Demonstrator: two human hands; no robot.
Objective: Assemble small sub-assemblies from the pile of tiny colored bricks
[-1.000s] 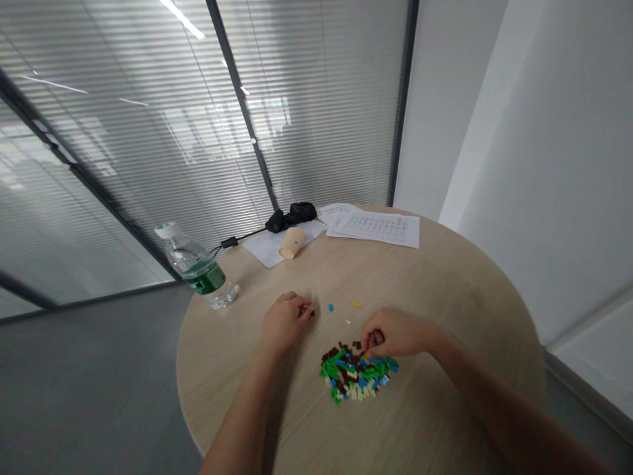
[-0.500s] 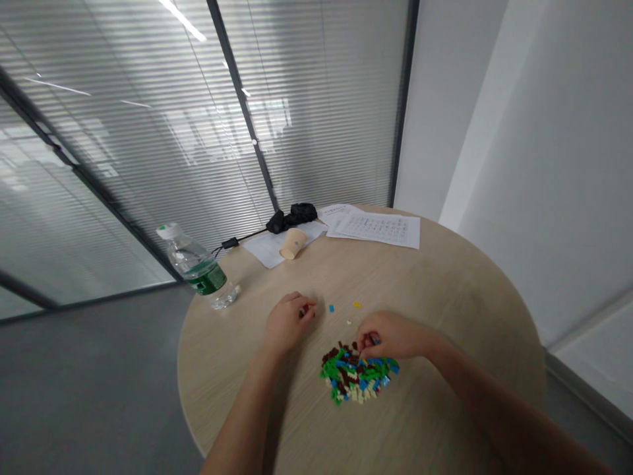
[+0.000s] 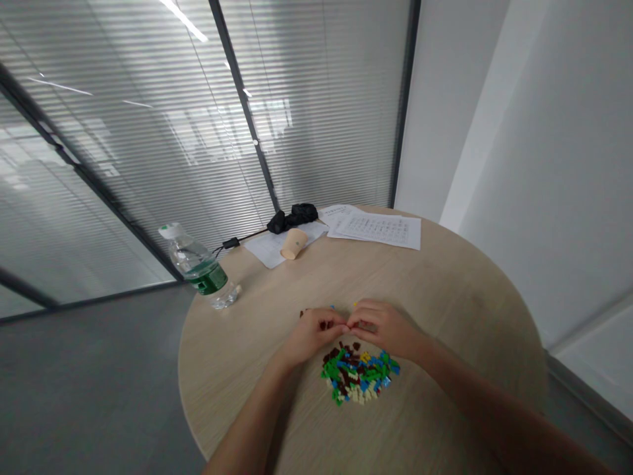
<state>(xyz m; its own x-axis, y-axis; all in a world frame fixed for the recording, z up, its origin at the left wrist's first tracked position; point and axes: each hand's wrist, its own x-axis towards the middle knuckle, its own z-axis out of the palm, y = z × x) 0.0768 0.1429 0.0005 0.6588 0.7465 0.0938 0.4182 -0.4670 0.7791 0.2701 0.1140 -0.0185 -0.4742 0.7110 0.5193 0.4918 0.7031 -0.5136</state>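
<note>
- Meeting at the fingertips over the desk (image 3: 455, 284), my left hand (image 3: 309, 339) and right hand (image 3: 390, 328) sit just beyond the pile of toy bricks (image 3: 366, 371).
- My left hand is curled, its thumb and forefinger drawn close at the tips; something dark shows among the fingers, too small for me to name.
- My right hand is bent the same way, its tips against the left's; whether a brick is pinched between them I cannot tell.
- The pile lies on my side of the hands, near them: green, brown, blue, yellow and cream pieces heaped together.
- A blue brick (image 3: 332, 307) and a yellow brick (image 3: 355, 304) peep out past my fingers, each partly hidden; a brown piece (image 3: 302, 313) shows just beyond my left hand.
- I judge these bricks to be hard plastic: very light, stiff, not easily broken, a little slick, and small enough to flick away under a careless squeeze.
- I would take each by two opposite sides, using thumb and forefinger tips and leaving its top and underside free.
- Well apart, towards the far edge, are a paper cup (image 3: 293, 244) on its side, a water bottle (image 3: 208, 277) and printed sheets (image 3: 383, 229).
</note>
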